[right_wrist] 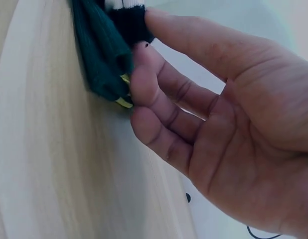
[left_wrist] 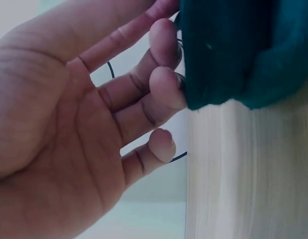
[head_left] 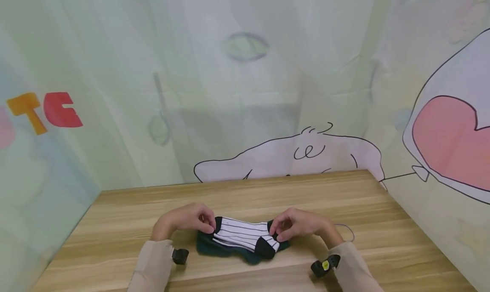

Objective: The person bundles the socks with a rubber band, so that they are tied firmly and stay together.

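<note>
A white sock (head_left: 243, 234) with thin black stripes and black ends and heel lies lengthwise across a dark green knitted cloth (head_left: 218, 250) on the table. At its left end, my left hand (head_left: 193, 219) pinches the black part between thumb and fingers. The other fingers of that hand curl loosely beside the green cloth (left_wrist: 233, 55) in the left wrist view. My right hand (head_left: 300, 224) pinches the black cuff (right_wrist: 130, 25) at the opposite end. Small yellow marks show on the green cloth's edge (right_wrist: 106, 64) by the right fingertips.
The wooden table (head_left: 153, 258) extends around both hands, with its far edge against a printed curtain (head_left: 191, 92). A thin cord loop (head_left: 346, 227) shows by the right wrist. Each wrist wears a black camera strap (head_left: 180, 256).
</note>
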